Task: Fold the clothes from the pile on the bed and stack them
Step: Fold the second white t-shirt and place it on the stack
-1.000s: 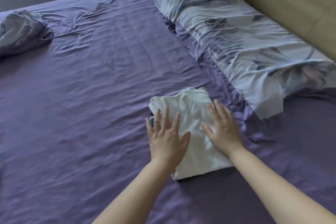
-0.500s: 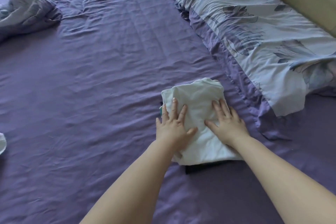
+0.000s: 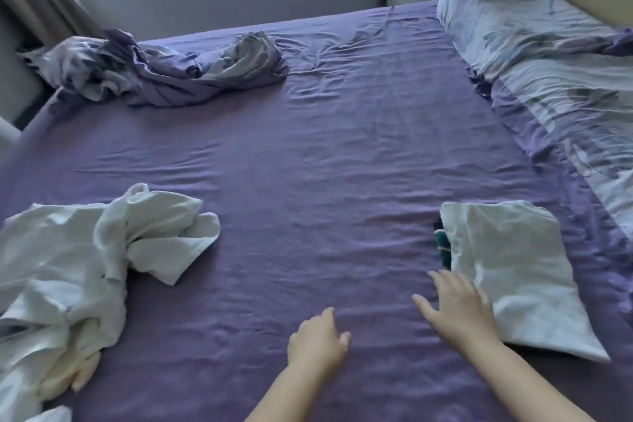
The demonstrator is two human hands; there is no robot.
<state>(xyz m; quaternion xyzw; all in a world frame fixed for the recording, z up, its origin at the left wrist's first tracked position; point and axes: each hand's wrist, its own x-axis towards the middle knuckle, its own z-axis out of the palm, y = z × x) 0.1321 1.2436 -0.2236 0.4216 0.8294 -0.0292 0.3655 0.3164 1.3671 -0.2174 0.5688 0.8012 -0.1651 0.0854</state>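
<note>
A folded white garment tops a small stack at the right of the purple bed; a dark green folded piece peeks out at its left edge. My right hand hovers at the stack's near-left corner, fingers spread, holding nothing. My left hand is over the bare sheet in the lower middle, fingers loosely bent and empty. A pile of crumpled white clothes lies at the left edge.
A rumpled purple and floral duvet lies at the far left. Floral pillows run along the right side by the headboard. Another person's fingers show under the white pile at the lower left. A window wall stands beyond the bed.
Both hands have lifted off the folded white garment and moved left, away from the stack. The view has swung up and left, bringing the white pile and the far duvet into sight.
</note>
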